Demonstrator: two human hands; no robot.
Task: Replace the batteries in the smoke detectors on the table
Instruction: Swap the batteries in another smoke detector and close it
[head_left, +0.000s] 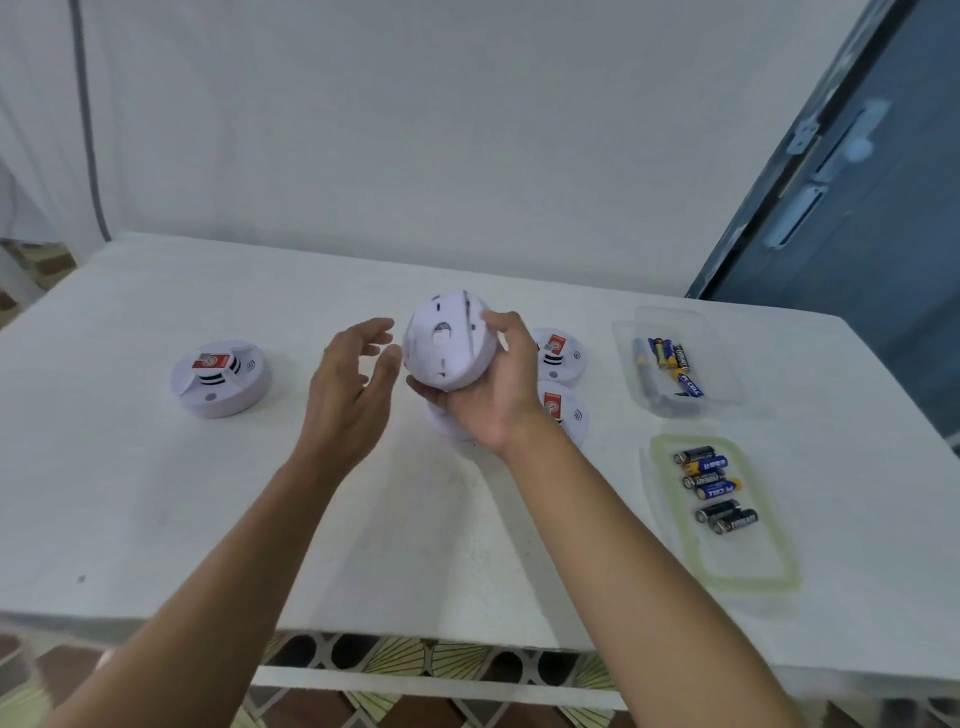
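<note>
Right hand (493, 395) is gripping round white plastic smoke detector (448, 340), underside up; left hand (349, 387) is hovering spread. Twisting the backplate should be done squarely, I judge.

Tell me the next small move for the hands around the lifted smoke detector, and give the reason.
Probably bring the open left hand onto the round white plastic smoke detector and grip its rim to twist the back open. The right hand grips it raised off the table, underside toward the camera, and the left hand hovers close beside it, apparently not touching.
</note>
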